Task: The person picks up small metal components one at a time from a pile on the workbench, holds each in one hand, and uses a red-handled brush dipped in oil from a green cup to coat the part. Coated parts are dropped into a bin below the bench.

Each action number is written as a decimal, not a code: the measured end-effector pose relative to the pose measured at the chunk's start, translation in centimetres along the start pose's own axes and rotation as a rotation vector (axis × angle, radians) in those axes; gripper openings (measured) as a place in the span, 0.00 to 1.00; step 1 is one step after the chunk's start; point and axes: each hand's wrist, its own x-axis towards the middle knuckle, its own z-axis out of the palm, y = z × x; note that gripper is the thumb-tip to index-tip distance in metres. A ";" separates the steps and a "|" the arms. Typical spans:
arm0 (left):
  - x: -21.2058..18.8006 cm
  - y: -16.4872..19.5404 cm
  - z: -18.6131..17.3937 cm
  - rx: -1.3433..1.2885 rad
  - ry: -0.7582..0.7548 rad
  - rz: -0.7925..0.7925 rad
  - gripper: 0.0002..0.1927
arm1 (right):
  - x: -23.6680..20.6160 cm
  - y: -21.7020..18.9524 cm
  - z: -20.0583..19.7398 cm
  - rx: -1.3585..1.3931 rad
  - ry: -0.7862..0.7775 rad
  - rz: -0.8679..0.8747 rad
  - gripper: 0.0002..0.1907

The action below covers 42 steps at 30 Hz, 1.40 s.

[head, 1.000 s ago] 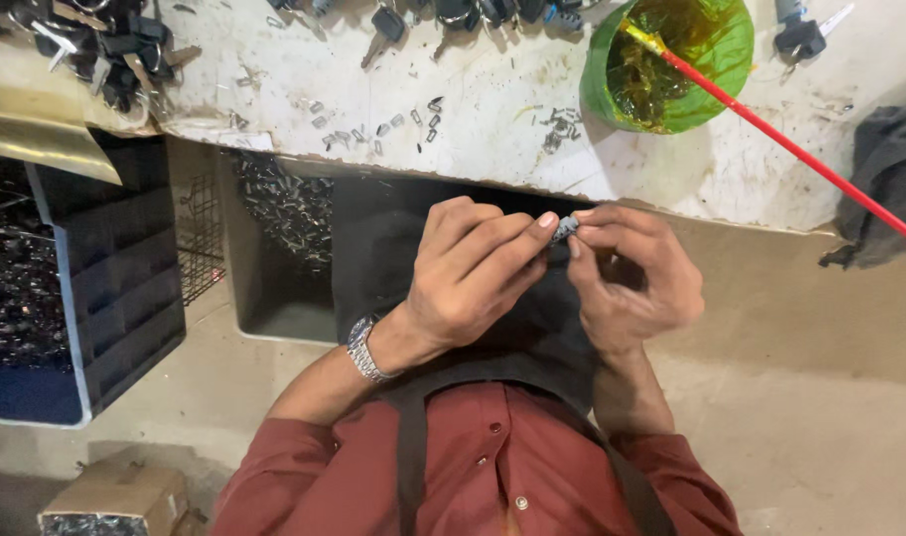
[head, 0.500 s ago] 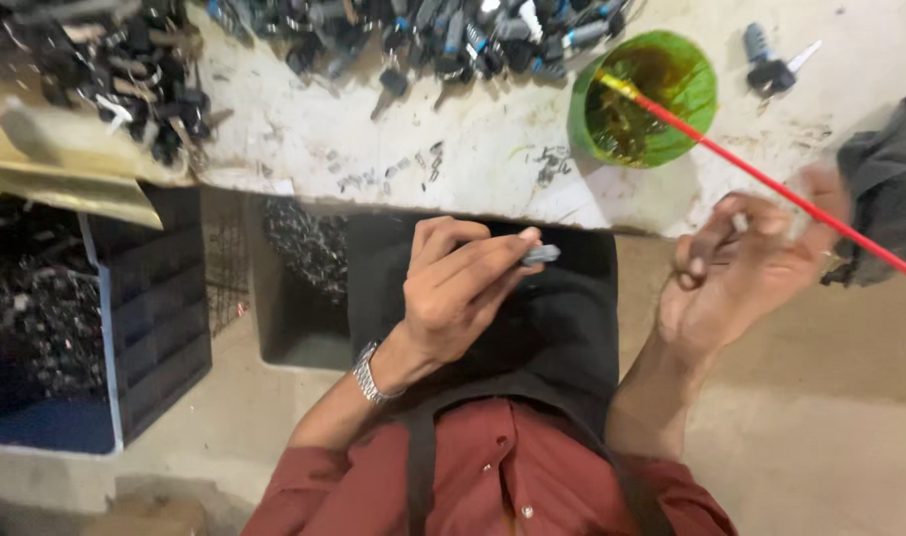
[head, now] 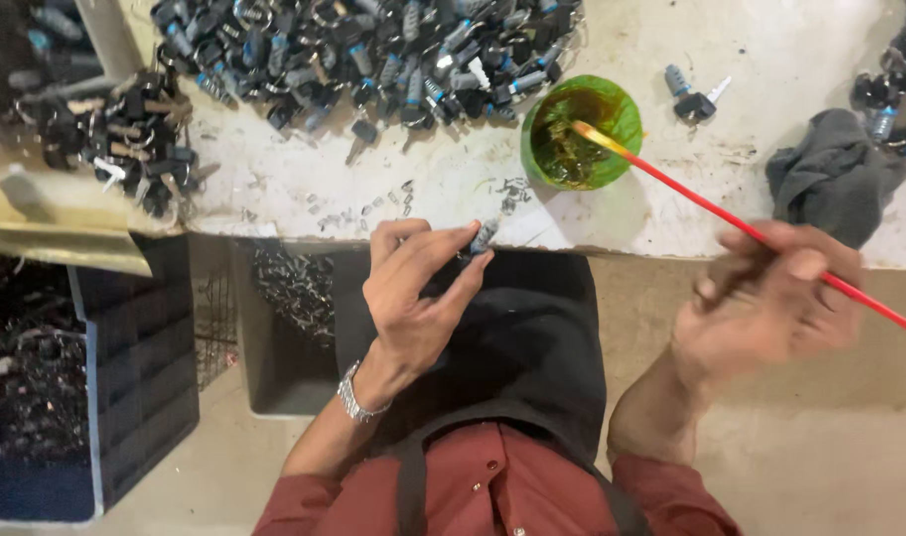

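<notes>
White worktop (head: 304,189) carries a green bowl (head: 581,132); beside it the right hand (head: 770,298) grips a red brush (head: 731,220), whose oily tip could drip while the left hand (head: 413,293) pinches a small lock cylinder (head: 484,236).

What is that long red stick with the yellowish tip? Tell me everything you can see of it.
The red stick is a thin, straight rod, like a small brush handle. Its yellowish tip rests inside the green bowl, over dark, oily-looking liquid. It slants from the bowl down to the right across the pale workbench. The right hand, blurred, grips it partway along, and the rear end sticks out beyond the hand toward the frame's edge.
</notes>
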 end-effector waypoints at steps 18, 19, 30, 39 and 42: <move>0.3 0.2 -0.2 0.031 0.006 0.007 0.20 | -2.7 1.4 -3.4 0.156 0.087 0.248 0.14; 0.1 0.1 -0.7 0.044 0.013 -0.011 0.19 | -2.1 1.0 -3.4 0.223 0.164 0.247 0.15; -2.9 -3.8 -5.5 0.588 0.071 -0.189 0.13 | -1.4 2.8 1.4 -0.183 -0.217 0.264 0.10; 2.9 -7.0 -3.2 0.795 -0.012 -0.050 0.13 | -5.6 0.7 6.7 -1.033 -0.812 -0.422 0.30; 0.8 -6.6 -4.8 0.815 0.000 -0.072 0.13 | -5.3 0.4 7.3 -1.071 -0.834 -0.413 0.27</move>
